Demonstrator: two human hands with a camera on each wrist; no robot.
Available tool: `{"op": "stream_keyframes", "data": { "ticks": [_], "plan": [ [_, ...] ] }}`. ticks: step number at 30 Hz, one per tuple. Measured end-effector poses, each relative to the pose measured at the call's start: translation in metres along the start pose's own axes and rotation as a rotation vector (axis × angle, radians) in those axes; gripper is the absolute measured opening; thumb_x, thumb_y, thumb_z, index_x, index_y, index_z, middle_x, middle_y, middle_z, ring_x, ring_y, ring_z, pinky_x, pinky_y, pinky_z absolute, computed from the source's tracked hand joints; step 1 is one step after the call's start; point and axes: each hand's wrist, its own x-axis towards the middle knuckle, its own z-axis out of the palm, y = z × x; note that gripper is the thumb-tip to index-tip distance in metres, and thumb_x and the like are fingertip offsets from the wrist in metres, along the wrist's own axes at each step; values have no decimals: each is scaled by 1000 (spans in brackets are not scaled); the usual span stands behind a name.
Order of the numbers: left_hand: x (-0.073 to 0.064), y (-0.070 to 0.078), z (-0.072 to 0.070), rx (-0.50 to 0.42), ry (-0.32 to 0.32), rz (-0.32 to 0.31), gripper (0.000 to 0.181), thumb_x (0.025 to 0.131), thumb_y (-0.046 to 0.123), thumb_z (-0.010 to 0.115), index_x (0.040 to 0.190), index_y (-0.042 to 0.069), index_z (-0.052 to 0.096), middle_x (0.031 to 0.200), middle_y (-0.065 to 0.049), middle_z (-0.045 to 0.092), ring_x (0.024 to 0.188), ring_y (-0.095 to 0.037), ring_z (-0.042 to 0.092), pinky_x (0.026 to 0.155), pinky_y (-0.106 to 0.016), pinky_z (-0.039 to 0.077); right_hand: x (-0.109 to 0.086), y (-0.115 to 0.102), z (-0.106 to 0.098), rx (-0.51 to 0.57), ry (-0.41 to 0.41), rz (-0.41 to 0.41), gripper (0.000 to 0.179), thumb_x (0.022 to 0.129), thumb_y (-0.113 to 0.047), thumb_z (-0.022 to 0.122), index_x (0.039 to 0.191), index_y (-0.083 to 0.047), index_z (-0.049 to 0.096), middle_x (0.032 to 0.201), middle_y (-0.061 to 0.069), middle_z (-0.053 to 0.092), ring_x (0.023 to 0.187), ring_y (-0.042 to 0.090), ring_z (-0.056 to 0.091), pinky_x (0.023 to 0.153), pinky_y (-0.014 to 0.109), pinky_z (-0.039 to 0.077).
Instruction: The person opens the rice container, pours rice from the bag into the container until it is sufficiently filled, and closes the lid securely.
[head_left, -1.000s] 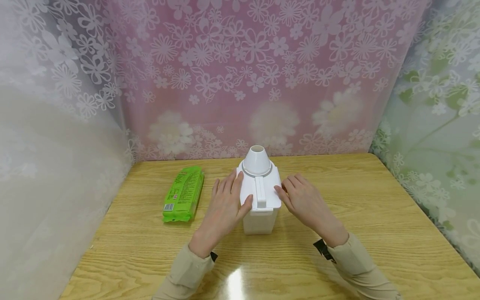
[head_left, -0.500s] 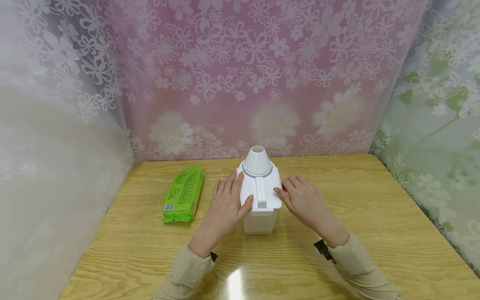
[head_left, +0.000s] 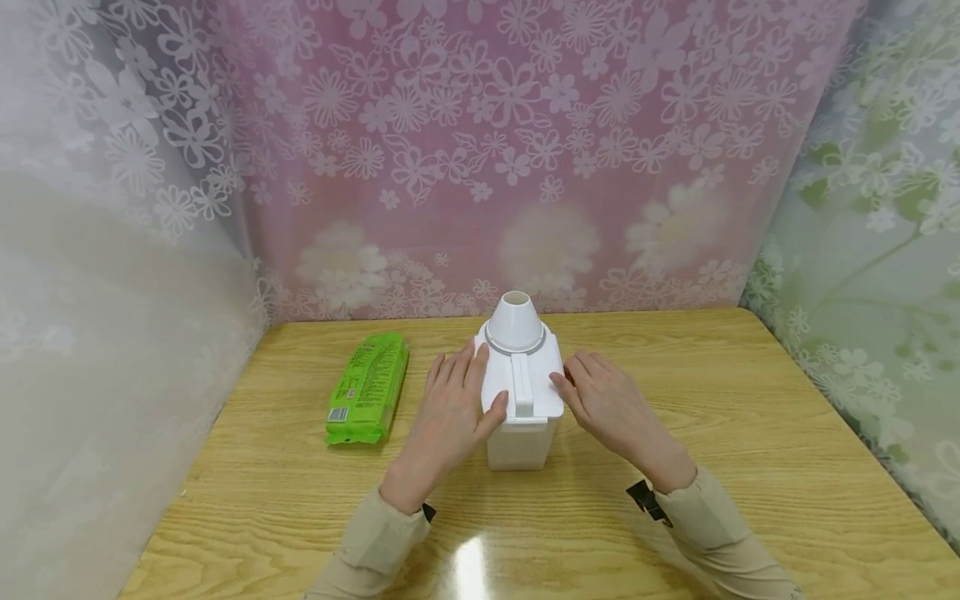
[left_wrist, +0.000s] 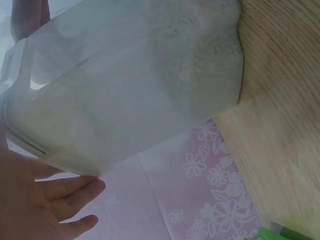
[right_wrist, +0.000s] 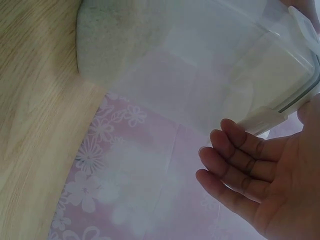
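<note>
A translucent storage container [head_left: 519, 450] stands upright on the table, with a white lid [head_left: 542, 392] on it. A white cone-shaped cup [head_left: 514, 323] sits at the lid's far end, and a raised white handle [head_left: 521, 385] runs down its middle. Pale, grainy contents [right_wrist: 120, 47] show low inside the container. My left hand [head_left: 447, 406] rests along the lid's left edge, fingers extended, thumb over the top. At the right edge, my right hand [head_left: 611, 406] has its thumb on the lid and loosely bent fingers beside a white side clip [right_wrist: 262, 120].
A green printed packet [head_left: 367, 389] lies on the wooden table [head_left: 285, 517] to the left of the container. Floral curtains [head_left: 495, 167] hang behind the table and at both sides. A small pale speck [head_left: 183, 493] lies near the table's left edge.
</note>
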Motion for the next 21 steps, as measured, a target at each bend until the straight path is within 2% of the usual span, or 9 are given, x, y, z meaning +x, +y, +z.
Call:
{"op": "stream_keyframes", "data": {
  "ticks": [5, 12, 21],
  "plan": [
    [1, -1, 1, 12, 32, 18, 66, 100, 42, 46, 146, -5, 47, 147, -26, 50, 128, -40, 54, 114, -60, 34, 0, 0, 0, 9, -17, 21, 27, 107, -28, 51, 87, -9, 55, 79, 0, 51, 71, 16, 47, 60, 29, 42],
    [1, -1, -1, 7, 24, 9, 67, 100, 43, 46, 146, -5, 47, 148, -27, 50, 128, -39, 55, 115, -58, 33, 1, -2, 1, 38, -27, 41, 24, 106, -24, 51, 87, -10, 56, 77, -1, 48, 68, 13, 43, 58, 27, 39],
    [3, -1, 2, 20, 84, 48, 65, 98, 42, 48, 142, -6, 52, 142, -28, 55, 123, -39, 59, 111, -59, 38, 0, -1, 3, 67, -16, 50, 21, 104, -16, 53, 85, -10, 55, 74, -2, 46, 63, 10, 39, 55, 25, 36]
  ]
}}
